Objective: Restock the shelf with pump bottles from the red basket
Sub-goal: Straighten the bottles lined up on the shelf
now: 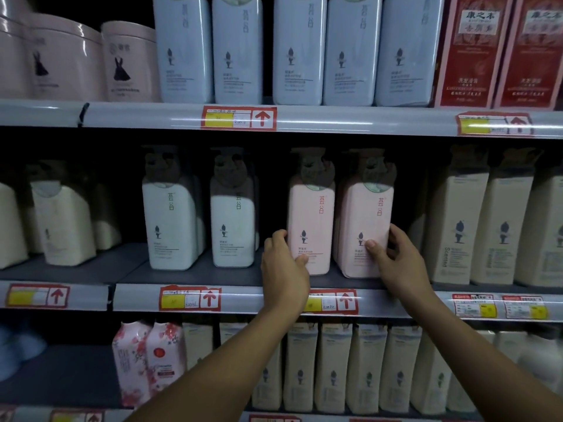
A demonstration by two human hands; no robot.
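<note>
Two pink pump bottles stand side by side on the middle shelf (195, 274). My left hand (283, 266) grips the lower part of the left pink bottle (310, 220), fingers on its left side and thumb on its front. My right hand (393, 260) grips the right pink bottle (364, 220), thumb on the front label and fingers curled round its right edge. Both bottles are upright with their bases on the shelf. The red basket is out of view.
Two white pump bottles (170, 223) stand left of the pink ones, cream bottles (457, 226) to the right. Blue bottles (237, 53) and red boxes (472, 50) fill the shelf above. Cream bottles and floral refill pouches (149, 357) sit below. Price tags line the shelf rails.
</note>
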